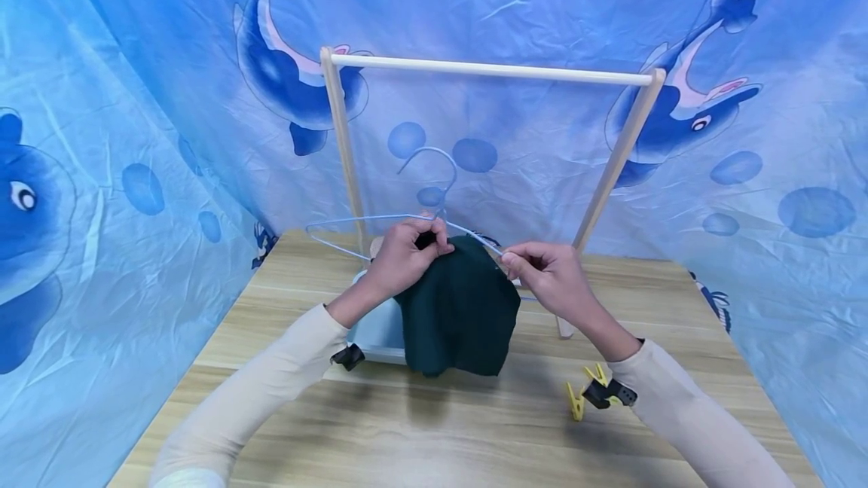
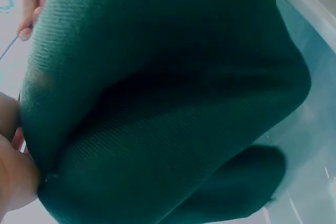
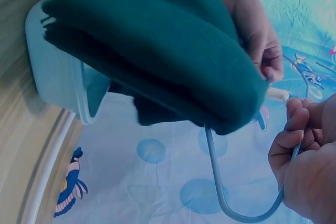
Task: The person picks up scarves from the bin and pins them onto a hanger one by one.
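Note:
A dark green ribbed cloth (image 1: 461, 307) hangs folded over a light blue wire hanger (image 1: 427, 148), drooping above the table. The left hand (image 1: 409, 253) pinches the cloth's upper edge just below the hanger's hook, thumb in front. On the other side, the right hand (image 1: 545, 277) grips the hanger's sloping shoulder wire beside the cloth. In the right wrist view, the fingers curl round the rounded end of the wire (image 3: 216, 174), which comes out from under the cloth (image 3: 157, 45). The left wrist view is mostly filled by the cloth (image 2: 157, 145), with folds falling inward.
Behind the hands stands a rack with wooden posts (image 1: 617, 164) and a white crossbar (image 1: 488, 68). A pale blue plastic bin (image 1: 376, 333) sits behind the cloth, partly hidden. Yellow clothespins (image 1: 576, 401) lie on the wooden table (image 1: 407, 450) near the right wrist.

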`<state>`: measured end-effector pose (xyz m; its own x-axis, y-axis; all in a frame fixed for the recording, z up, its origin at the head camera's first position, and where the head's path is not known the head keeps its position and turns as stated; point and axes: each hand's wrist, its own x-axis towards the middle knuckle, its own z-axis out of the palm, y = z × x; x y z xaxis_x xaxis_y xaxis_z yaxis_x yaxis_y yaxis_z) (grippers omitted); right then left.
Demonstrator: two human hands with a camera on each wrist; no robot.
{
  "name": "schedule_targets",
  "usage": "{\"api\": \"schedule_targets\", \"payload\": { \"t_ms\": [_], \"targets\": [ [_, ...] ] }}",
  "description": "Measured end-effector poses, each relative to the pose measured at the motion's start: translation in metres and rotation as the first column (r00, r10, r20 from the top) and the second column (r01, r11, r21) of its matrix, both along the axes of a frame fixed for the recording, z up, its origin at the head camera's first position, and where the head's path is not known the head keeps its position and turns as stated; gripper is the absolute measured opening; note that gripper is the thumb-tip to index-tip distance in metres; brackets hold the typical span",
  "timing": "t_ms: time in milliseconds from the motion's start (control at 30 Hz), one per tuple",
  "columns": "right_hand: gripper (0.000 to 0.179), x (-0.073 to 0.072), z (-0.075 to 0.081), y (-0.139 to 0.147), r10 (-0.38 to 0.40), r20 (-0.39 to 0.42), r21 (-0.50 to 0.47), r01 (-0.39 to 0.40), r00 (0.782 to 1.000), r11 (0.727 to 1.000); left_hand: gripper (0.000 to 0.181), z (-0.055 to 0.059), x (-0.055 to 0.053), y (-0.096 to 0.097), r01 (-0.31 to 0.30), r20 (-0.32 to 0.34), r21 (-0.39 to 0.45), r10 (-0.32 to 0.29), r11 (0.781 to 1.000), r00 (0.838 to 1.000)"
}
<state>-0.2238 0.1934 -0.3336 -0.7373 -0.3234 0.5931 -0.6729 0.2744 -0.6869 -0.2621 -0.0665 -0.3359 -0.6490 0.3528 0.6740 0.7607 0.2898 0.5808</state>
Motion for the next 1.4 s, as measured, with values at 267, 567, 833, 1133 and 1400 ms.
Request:
{"api": "schedule_targets", "payload": {
  "t_ms": [267, 567, 833, 1133, 1400],
  "targets": [
    [0.011, 0.001, 0.008, -0.002, -0.03, -0.014, -0.007, 0.03, 0.999, 1.0, 0.012, -0.006, 0.002, 0.003, 0.066, -0.002, -0.238, -0.069, 0.969, 0.998],
    [0.012, 0.002, 0.012, -0.001, -0.048, 0.013, 0.001, 0.048, 0.999, 0.999, 0.021, -0.003, 0.007, -0.001, 0.104, 0.027, -0.485, -0.104, 0.868, 0.994],
    [0.012, 0.003, 0.012, 0.0, -0.039, -0.004, -0.003, 0.039, 0.999, 0.999, 0.031, 0.001, 0.011, -0.008, 0.101, 0.053, -0.577, -0.087, 0.81, 0.995],
    [0.012, 0.005, 0.006, 0.0, -0.003, 0.017, 0.005, 0.003, 1.0, 1.0, 0.007, -0.005, 0.008, -0.011, 0.05, -0.011, -0.291, -0.056, 0.955, 0.998],
    [0.011, 0.007, 0.005, 0.0, 0.013, 0.046, -0.013, -0.012, 0.999, 1.0, 0.01, -0.002, 0.009, -0.011, -0.196, 0.073, -0.17, 0.211, 0.966, 0.975]
  ]
}}
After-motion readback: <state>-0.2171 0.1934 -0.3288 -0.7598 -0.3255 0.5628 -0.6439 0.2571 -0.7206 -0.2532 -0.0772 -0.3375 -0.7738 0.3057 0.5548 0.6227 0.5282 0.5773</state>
